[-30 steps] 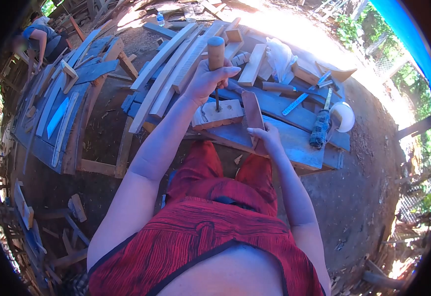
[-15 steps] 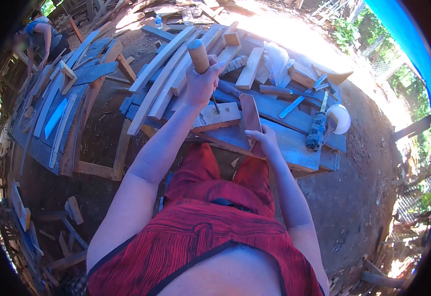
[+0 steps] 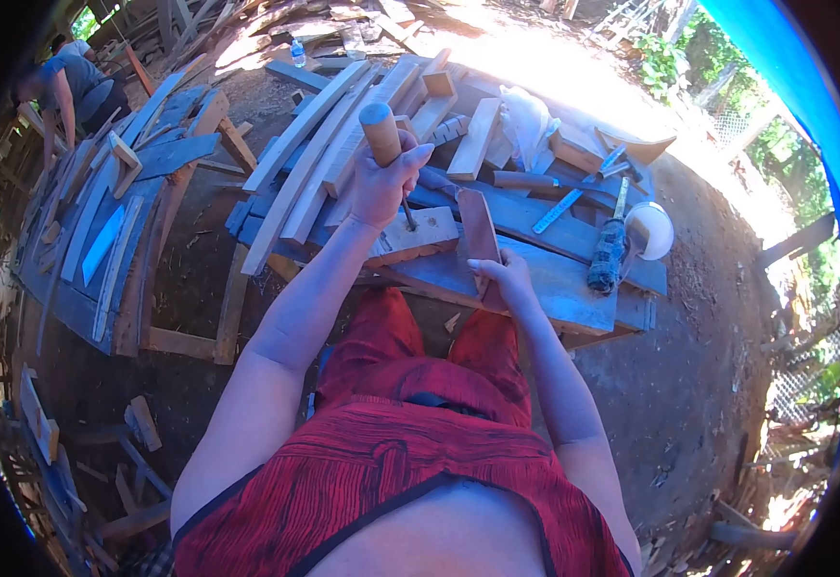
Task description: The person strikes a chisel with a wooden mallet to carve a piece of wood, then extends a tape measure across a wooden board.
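My left hand [image 3: 384, 188] is closed around the thick wooden handle of a chisel [image 3: 380, 133], held upright. Its thin metal shank runs down to a notched wood block [image 3: 418, 237] lying at the near edge of the workbench [image 3: 574, 290]. To the right of that block, my right hand [image 3: 505, 279] grips the lower end of a flat, reddish-brown wooden bat [image 3: 478, 223], whose broad end points away from me over the bench.
Long planks [image 3: 319, 154] lie on the bench's left half. A power tool wrapped in tape [image 3: 607, 255] and a white round container [image 3: 649, 231] sit on the right. A second bench with boards [image 3: 93, 231] stands left, where a person [image 3: 69, 82] bends over.
The whole view has shifted slightly, with the bench a little further left. Both hands keep their holds on the chisel and the bat. The person at the left has moved a little.
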Available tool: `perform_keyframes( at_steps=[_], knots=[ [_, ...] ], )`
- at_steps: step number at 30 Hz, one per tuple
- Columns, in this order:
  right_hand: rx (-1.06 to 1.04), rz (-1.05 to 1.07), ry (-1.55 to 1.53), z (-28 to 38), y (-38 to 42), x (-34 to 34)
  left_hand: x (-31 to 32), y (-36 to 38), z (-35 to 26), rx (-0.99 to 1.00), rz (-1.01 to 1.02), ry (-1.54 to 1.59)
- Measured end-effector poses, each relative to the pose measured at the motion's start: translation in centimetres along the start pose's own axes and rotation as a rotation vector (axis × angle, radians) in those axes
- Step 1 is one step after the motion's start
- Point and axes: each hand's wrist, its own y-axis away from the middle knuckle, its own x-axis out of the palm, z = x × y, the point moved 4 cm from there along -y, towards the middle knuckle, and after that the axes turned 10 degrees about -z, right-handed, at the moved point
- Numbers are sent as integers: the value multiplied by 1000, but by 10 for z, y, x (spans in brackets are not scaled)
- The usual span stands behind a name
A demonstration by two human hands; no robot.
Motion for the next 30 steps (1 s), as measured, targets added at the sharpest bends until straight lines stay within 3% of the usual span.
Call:
perform_keyframes(
  at_steps=[6, 8, 10, 14, 18, 20, 21, 24, 25, 26, 28, 30],
  knots=[
    [8, -37, 59, 10, 5, -1, 8, -2, 1, -27, 52, -34],
    [-220, -179, 461, 26, 7, -8, 11, -1, 4, -49, 84, -131],
    [-290, -260, 523, 66, 19, -10, 13, 0, 5, -47, 96, -149],
    [-518, -181, -87, 199, 79, -1, 16, -2, 8, -59, 114, -150],
    [-572, -77, -251, 247, 101, 7, 28, 9, 5, -36, 185, -185],
    [-800, -198, 200, 241, 94, 17, 36, 14, 6, 101, 310, -191],
    [-692, -156, 569, 234, 84, 23, 38, 15, 6, 104, 316, -186],
    [-663, -106, 667, 257, 96, 13, 40, 15, 5, 97, 276, -76],
    [-725, -191, 729, 265, 103, 12, 35, 15, 11, 39, 312, -161],
    [-724, -197, 728, 270, 107, 11, 34, 16, 11, -18, 348, -247],
    [-715, -90, 170, 281, 114, 6, 39, 19, 7, -5, 341, -262],
    [-661, -59, 56, 272, 110, 5, 43, 18, 3, 12, 329, -276]
  ],
)
